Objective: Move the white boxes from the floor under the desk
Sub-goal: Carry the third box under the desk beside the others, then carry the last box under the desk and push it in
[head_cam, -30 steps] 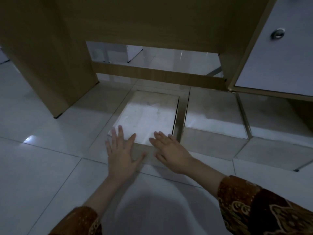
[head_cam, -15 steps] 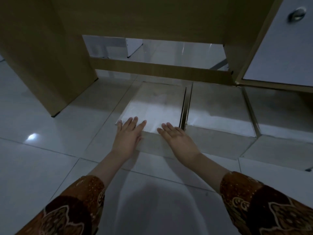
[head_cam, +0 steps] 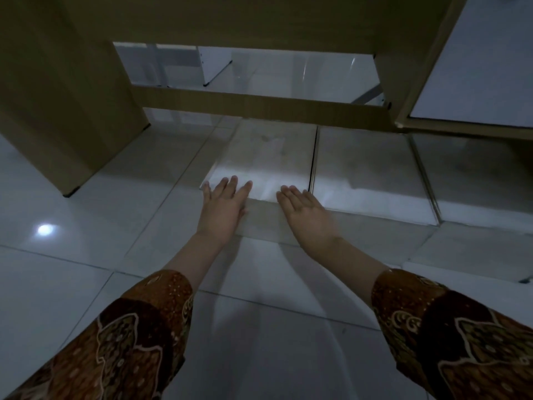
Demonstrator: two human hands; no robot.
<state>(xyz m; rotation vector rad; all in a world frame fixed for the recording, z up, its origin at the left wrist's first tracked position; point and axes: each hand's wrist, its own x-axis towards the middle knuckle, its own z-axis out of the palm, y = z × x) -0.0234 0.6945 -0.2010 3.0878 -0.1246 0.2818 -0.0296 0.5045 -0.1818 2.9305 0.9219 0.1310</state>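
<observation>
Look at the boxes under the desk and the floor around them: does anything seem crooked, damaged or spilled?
Nothing stands out. The left white box and the right white box lie flat, side by side and square, a narrow gap between them. The left hand and right hand rest open on the left box's near edge. No spill shows.

Glossy tiled floor (head_cam: 72, 278), matt wood-grain desk (head_cam: 72, 90), smooth white boxes (head_cam: 268, 157)

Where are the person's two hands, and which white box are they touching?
left hand (head_cam: 222, 207), head view, back of the hand
right hand (head_cam: 305, 213), head view, back of the hand
left white box (head_cam: 268, 157), head view, middle of its top face
</observation>
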